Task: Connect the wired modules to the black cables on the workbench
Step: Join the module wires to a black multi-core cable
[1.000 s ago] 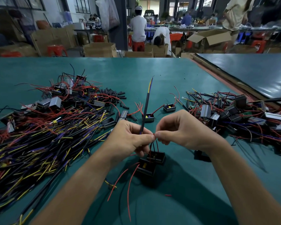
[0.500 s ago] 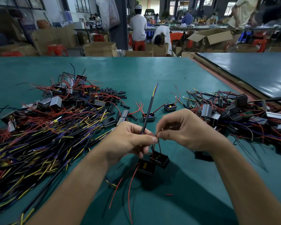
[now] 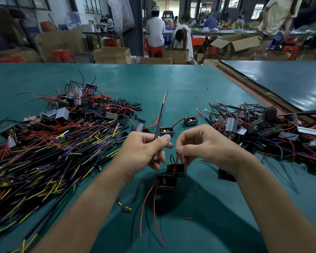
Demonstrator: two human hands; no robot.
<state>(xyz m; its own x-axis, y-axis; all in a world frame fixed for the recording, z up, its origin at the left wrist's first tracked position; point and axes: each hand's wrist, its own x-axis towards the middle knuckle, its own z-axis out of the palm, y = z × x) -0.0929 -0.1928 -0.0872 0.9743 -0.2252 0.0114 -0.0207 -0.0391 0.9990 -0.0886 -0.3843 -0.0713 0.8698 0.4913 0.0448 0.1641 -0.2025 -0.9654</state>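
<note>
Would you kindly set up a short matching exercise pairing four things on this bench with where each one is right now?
Things:
1. black cable
2. pile of black cables
3. heap of joined modules
4. thin module wires

Places:
A. far right of the green bench
B. pinched by the right hand
C. held upright in the left hand
D. left side of the bench

Pairs: 1-C, 2-D, 3-A, 4-B

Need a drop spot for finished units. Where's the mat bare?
Bare: far mat beyond both piles; near-right corner beside the right forearm. Crowded: cable heap left, module pile right, loose modules centre.
</note>
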